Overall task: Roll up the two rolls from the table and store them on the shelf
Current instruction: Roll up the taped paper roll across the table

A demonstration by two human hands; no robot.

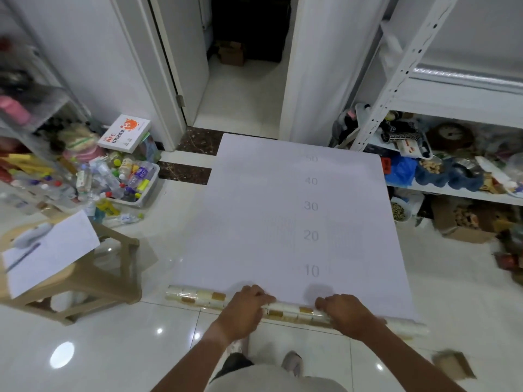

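Note:
A wide sheet (283,216) lies unrolled on the tiled floor, white backing up, with grey numbers 10 to 50 running away from me. Its near end is wound into a roll (195,297) with a cream and tan tile pattern. My left hand (244,308) and my right hand (346,314) both sit on top of this roll, fingers curled over it, about a hand's width apart. The roll's right end (410,329) sticks out past my right hand. Only one roll is visible.
A white metal shelf unit (402,75) stands at right, lower levels crammed with clutter. A tan plastic stool (85,273) with paper on it is at left. A bin of bottles (141,188) sits behind it. A cardboard scrap (455,363) lies near right.

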